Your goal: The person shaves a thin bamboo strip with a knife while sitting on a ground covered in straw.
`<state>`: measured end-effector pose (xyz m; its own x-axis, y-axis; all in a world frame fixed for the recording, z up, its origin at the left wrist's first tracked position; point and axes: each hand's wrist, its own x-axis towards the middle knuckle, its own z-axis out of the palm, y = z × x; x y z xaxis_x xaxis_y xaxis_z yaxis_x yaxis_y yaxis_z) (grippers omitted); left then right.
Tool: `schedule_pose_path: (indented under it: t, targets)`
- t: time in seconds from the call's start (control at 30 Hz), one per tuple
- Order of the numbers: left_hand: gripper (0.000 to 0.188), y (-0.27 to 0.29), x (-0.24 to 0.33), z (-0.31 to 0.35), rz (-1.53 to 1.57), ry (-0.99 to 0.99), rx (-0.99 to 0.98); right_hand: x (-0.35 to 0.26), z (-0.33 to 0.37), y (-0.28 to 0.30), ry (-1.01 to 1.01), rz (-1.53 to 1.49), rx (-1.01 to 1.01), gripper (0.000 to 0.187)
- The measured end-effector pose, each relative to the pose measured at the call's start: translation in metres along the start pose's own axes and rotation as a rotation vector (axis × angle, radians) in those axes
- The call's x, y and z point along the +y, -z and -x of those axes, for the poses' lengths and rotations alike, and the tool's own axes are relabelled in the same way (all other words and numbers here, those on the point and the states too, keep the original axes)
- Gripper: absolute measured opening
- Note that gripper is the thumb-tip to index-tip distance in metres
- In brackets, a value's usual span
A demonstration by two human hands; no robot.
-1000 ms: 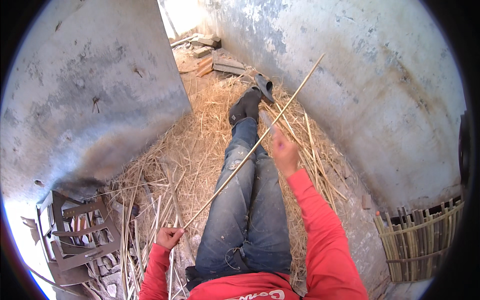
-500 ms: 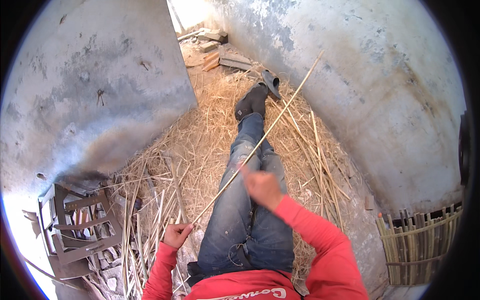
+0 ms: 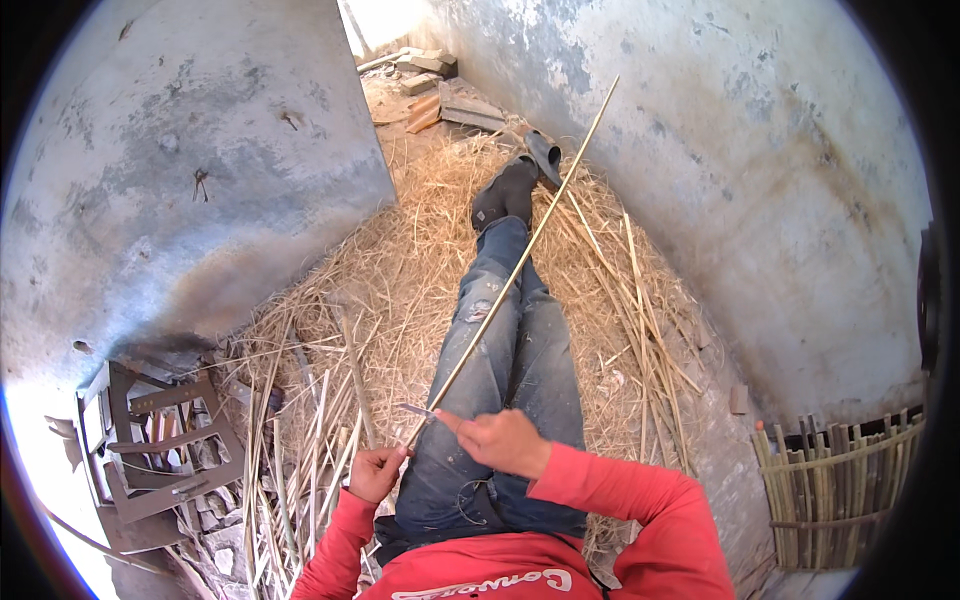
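A long, thin, pale bamboo strip (image 3: 508,285) slants across my outstretched legs, its far tip up by the right wall. My left hand (image 3: 376,473) is closed round its near end, beside my left thigh. Just to the right, my right hand (image 3: 497,441) is closed on a small knife (image 3: 413,409); the handle is hidden in the fingers. The short blade points left and lies across the strip, close to my left hand. Whether the edge bites into the strip I cannot tell.
Straw and shavings (image 3: 400,270) cover the floor. Loose bamboo strips (image 3: 640,320) lie right of my legs, more (image 3: 285,480) on the left. A dark metal frame (image 3: 180,440) stands left, a bundle of upright sticks (image 3: 835,490) right. Bricks (image 3: 425,65) lie at the far doorway.
My right hand has moved down along the strip toward me and now sits beside my left hand. The left hand has shifted slightly right, and the strip stands a little steeper.
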<state>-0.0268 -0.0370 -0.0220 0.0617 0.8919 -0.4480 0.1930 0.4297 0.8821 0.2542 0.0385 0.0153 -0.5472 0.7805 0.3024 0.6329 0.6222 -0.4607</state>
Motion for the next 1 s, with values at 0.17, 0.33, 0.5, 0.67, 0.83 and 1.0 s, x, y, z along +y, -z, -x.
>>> schedule_pose_path:
  t: [0.17, 0.33, 0.5, 0.67, 0.83, 1.0]
  targets:
    - [0.040, 0.000, 0.010, 0.008, 0.146, 0.137, -0.102, 0.086, -0.038, 0.038, -0.301, -0.056, 0.334, 0.030]
    - [0.041, -0.004, 0.017, 0.003, 0.202, 0.179, -0.116, 0.035, -0.006, -0.002, -0.022, -0.051, 0.050, 0.041]
    - [0.046, 0.000, 0.014, 0.009, 0.171, 0.182, -0.156, -0.015, -0.001, 0.000, -0.074, -0.235, -0.184, 0.042]
    - [0.041, 0.007, 0.011, 0.011, 0.268, 0.177, -0.167, 0.041, -0.043, 0.039, -0.405, -0.425, 0.384, 0.045]
    - [0.037, 0.046, -0.024, 0.015, 0.137, 0.054, -0.164, 0.087, -0.063, 0.080, -0.474, -0.480, 0.615, 0.052]
    - [0.030, 0.110, -0.096, 0.055, -0.047, 0.085, -0.077, 0.112, -0.083, 0.090, -0.439, -0.244, 0.633, 0.063]
